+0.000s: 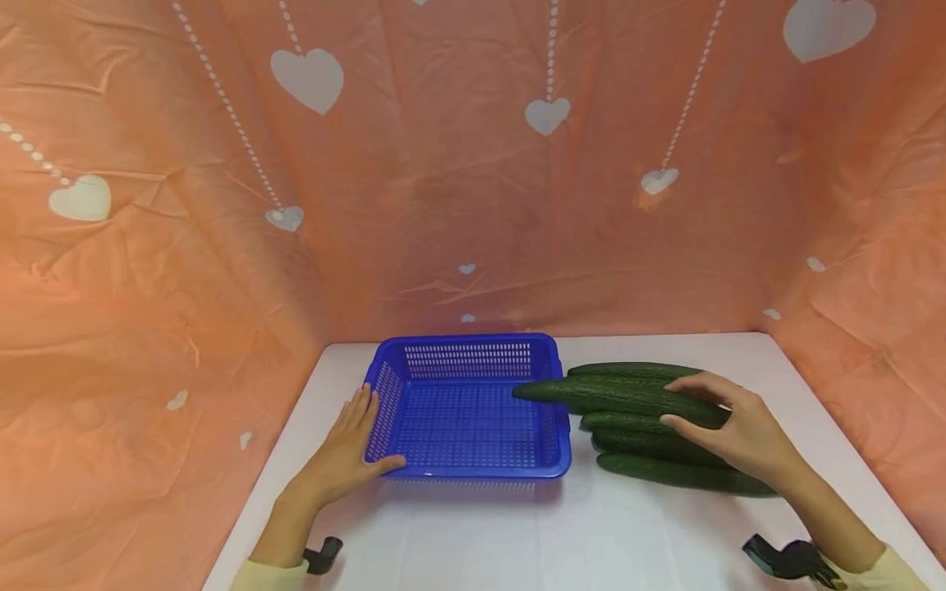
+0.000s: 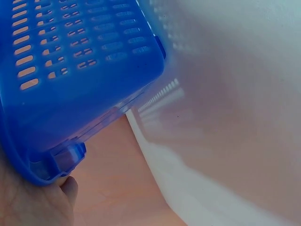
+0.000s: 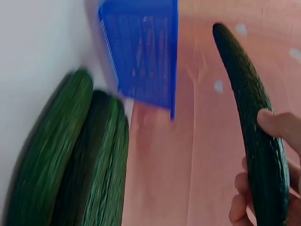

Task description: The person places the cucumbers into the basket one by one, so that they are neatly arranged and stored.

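Observation:
My right hand (image 1: 746, 427) grips a long dark green cucumber (image 1: 606, 394) near its right end, thumb on one side and fingers round the other. In the right wrist view the held cucumber (image 3: 244, 94) is lifted clear of the others. Its far tip reaches over the right rim of the blue plastic basket (image 1: 556, 472). My left hand (image 1: 340, 455) rests at the basket's front left corner, fingers straight along the left rim and thumb on the front rim. Beneath the right hand lie several more cucumbers (image 1: 665, 472), side by side. The basket has nothing in it.
A white table (image 1: 502, 542) carries the basket and the cucumbers. Orange cloth (image 1: 473, 205) with white hearts hangs behind it and along both sides. Dark straps (image 1: 787, 558) show at the wrists.

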`<state>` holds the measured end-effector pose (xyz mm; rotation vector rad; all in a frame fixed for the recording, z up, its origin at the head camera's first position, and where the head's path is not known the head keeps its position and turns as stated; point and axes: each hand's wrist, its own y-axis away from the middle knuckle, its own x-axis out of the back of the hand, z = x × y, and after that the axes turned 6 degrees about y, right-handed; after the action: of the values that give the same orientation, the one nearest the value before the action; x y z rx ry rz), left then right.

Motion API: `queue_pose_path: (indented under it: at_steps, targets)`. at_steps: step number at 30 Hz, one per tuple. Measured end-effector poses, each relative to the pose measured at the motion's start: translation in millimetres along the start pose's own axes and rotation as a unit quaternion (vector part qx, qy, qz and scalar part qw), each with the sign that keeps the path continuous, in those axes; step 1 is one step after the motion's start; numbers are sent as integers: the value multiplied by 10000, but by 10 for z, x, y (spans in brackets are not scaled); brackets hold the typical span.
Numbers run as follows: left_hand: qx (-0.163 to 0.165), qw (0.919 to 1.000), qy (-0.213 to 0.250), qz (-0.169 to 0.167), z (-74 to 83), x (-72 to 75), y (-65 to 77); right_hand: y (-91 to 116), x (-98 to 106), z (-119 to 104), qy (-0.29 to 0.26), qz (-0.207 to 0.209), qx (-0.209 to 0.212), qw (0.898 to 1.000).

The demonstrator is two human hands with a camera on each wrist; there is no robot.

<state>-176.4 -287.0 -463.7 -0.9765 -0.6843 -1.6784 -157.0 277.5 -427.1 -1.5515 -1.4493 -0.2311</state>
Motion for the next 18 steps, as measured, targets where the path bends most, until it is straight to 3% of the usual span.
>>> queue_pose_path:
  at_steps: [11,18]
  targets:
    - [7,10000,27,30,-8,-17,-7,-399,-617,-335,-364,-258,253,9987]
    - [7,10000,11,32,-11,-15,3,-561,-966,-569,-697,-611,170,9956]
